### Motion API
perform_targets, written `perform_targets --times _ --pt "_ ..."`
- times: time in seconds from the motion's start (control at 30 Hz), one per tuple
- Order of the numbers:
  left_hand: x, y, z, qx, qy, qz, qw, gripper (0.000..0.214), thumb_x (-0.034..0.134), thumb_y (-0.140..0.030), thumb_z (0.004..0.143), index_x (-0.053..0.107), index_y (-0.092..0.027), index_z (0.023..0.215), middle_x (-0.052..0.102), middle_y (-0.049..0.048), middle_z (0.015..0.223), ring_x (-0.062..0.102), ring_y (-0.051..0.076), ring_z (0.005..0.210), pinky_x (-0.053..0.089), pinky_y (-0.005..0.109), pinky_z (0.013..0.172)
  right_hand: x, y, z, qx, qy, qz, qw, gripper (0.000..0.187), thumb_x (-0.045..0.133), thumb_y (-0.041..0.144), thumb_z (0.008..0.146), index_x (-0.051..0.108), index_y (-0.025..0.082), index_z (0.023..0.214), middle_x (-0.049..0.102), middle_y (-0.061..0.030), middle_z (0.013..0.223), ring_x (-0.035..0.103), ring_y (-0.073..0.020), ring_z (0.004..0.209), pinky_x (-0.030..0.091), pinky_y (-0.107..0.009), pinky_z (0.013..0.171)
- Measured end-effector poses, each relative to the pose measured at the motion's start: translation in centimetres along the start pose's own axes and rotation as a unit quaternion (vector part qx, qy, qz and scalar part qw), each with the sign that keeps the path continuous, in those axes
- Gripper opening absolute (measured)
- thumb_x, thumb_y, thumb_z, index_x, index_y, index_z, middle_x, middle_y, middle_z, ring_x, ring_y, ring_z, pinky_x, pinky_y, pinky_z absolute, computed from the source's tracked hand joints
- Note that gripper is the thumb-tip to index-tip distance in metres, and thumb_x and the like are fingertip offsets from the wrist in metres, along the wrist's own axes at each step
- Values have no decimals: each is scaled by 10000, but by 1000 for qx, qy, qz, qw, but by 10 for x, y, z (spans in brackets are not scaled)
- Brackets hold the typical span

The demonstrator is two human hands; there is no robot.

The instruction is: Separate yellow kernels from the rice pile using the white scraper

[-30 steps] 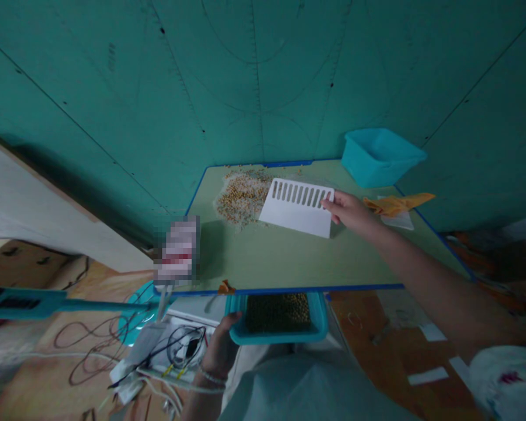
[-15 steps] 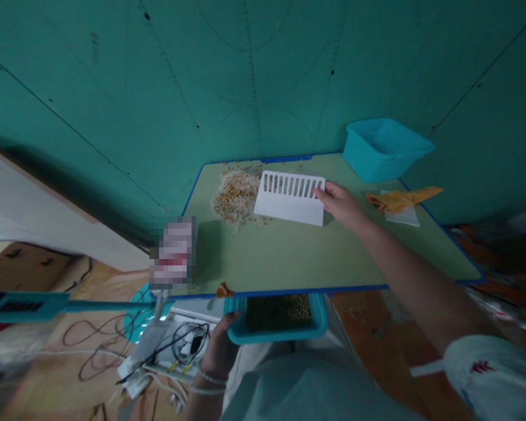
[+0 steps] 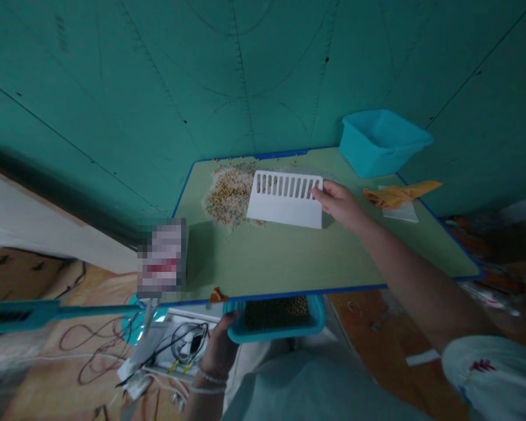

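Observation:
My right hand (image 3: 339,204) grips the right end of a white slotted plastic panel (image 3: 284,210), held tilted over the table top. Left of the panel, and partly behind it, lies a spread of yellow beans mixed with pale grains (image 3: 228,196). Some of the beans show through the slots. Below the table's front edge, my left hand (image 3: 221,345) holds a turquoise tub (image 3: 276,337) by its left end. Dark green grains and some yellow beans fill the tub's inside.
A deep turquoise bin (image 3: 372,155) stands at the table's back right corner. An orange cloth (image 3: 397,195) lies over a white sheet nearby. A blurred-out box (image 3: 163,257) sits at the left edge. Cables and a white crate (image 3: 175,374) are on the floor below.
The view has shifted slightly. My right hand still holds the panel, which stays beside the bean spread in nearly the same place. My left hand keeps the tub below the table edge.

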State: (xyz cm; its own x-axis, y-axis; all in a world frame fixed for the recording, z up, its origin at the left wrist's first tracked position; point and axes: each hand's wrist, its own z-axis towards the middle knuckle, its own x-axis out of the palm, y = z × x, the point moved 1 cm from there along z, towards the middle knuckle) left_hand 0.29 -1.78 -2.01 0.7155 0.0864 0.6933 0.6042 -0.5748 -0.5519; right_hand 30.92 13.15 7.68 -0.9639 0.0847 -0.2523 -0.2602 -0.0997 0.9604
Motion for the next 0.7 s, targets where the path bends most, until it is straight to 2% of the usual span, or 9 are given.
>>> perform_targets --times 0.13,0.4,0.7 --pt "-2 -1 -1 8 -18 3 1000 310 489 -171 761 696 -255 976 734 -14 1016 476 249 1190 332 372 1032 2 -1 -1 4 12 0 1000 268 517 455 757 460 198 705 402 37 598 348 -81 508 245 -218 453" --pt "0 -1 -3 10 -10 -7 1000 317 486 -164 766 692 -245 993 744 -5 986 518 253 1148 347 377 1023 6 5 -3 20 24 26 999 264 519 452 756 440 205 709 383 50 580 301 -64 452 212 -223 425" --pt "-3 2 -2 15 -27 1 1000 308 481 -158 764 705 -228 962 752 11 959 515 249 1151 343 366 1022 8 6 -2 45 38 62 996 222 549 412 746 481 201 764 410 45 607 321 -65 464 223 -223 429"
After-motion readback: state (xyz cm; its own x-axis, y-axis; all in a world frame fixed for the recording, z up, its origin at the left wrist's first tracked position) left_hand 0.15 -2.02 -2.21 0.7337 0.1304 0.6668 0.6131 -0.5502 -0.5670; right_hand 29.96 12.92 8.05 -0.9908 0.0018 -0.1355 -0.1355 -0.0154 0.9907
